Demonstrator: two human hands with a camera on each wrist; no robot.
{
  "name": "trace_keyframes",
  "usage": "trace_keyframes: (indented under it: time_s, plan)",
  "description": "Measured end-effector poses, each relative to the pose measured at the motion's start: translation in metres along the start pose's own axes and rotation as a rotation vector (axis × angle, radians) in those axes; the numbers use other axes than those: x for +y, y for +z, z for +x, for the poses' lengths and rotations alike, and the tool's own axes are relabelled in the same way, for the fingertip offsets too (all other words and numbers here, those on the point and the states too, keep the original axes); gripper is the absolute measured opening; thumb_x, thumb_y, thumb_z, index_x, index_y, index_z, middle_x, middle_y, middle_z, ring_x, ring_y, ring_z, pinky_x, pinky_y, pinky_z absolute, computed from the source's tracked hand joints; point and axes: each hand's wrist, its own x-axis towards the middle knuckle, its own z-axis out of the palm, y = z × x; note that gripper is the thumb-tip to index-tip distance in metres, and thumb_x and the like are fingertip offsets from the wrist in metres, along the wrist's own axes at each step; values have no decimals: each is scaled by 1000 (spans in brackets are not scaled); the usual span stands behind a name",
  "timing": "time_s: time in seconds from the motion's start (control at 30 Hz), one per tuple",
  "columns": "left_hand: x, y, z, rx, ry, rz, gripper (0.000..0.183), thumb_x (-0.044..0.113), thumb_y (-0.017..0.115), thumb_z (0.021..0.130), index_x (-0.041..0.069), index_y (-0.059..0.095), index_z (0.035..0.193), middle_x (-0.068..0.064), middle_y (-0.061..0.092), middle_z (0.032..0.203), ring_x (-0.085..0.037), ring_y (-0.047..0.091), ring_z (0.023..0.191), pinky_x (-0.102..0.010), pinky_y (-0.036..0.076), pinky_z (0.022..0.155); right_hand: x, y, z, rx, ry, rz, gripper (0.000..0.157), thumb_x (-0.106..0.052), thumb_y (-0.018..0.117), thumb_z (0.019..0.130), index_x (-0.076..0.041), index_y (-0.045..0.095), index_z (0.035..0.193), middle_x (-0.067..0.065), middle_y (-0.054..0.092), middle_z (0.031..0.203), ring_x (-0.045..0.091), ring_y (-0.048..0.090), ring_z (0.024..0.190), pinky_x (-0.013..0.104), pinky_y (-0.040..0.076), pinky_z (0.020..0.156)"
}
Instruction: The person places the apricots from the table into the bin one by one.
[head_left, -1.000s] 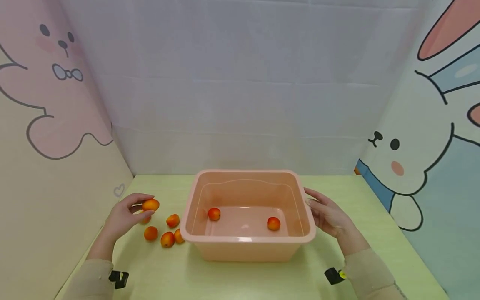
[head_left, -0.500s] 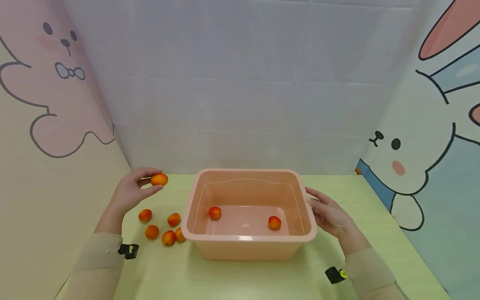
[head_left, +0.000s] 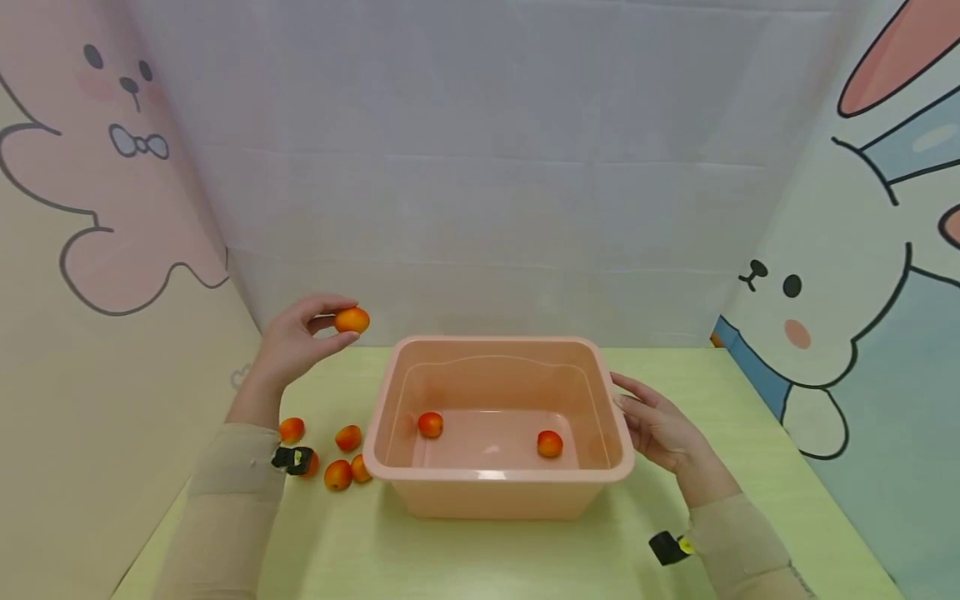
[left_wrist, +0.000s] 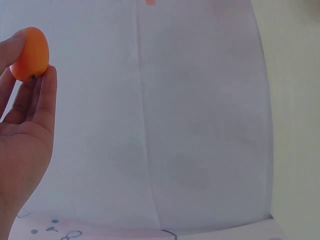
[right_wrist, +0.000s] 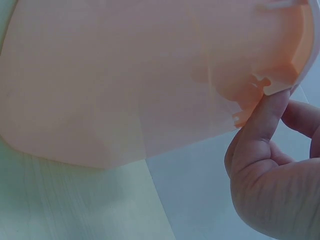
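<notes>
Thumb and fingertips of my left hand [head_left: 294,340] pinch a small oval orange fruit [head_left: 352,321], raised above the table left of the bin. Up close in the left wrist view, the fruit [left_wrist: 32,54] shows a dark stem spot at its lower end. A pink plastic bin [head_left: 495,500] stands in the middle of the table. Inside lie two orange-red fruits, one at the left [head_left: 430,425] and one at the right [head_left: 550,444]. My right hand [head_left: 660,432] holds the bin's right rim, and in the right wrist view its thumb [right_wrist: 265,117] presses beneath the rim.
Several more orange fruits [head_left: 338,475] lie on the pale table [head_left: 330,550] left of the bin, one partly covered by the left wrist's black camera [head_left: 291,460]. A white cloth wall [head_left: 480,183] rises behind; printed side walls stand left and right.
My left hand has lifted the orange fruit off the table and carried it up and to the right, toward the bin. My right hand and the bin stay in place.
</notes>
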Motion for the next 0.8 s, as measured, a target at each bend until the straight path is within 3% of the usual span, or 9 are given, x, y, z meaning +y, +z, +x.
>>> trace_keyframes:
  time_s: [0.17, 0.53, 0.8]
  plan:
    - [18, 7, 17, -29, 20, 12, 41, 8, 78, 86, 1, 66, 124, -10, 60, 121, -7, 62, 99, -12, 49, 86, 0, -1, 0, 7, -3, 0, 27, -13, 54, 103, -25, 58, 127, 2, 71, 109, 13, 70, 88, 26, 58, 74]
    - [47, 29, 49, -92, 206, -12, 38, -4, 78, 81, -5, 68, 118, -16, 64, 115, -17, 62, 98, -19, 50, 91, 0, -3, 1, -20, -16, 9, 27, -12, 53, 103, -27, 61, 125, 2, 71, 107, 13, 70, 87, 26, 58, 74]
    - [59, 53, 62, -131, 232, -57, 38, -2, 78, 82, -3, 68, 118, -14, 62, 117, -24, 60, 102, -27, 52, 93, 1, -3, 1, -17, -7, 12, 27, -13, 52, 104, -26, 59, 126, 2, 71, 106, 13, 70, 87, 27, 58, 75]
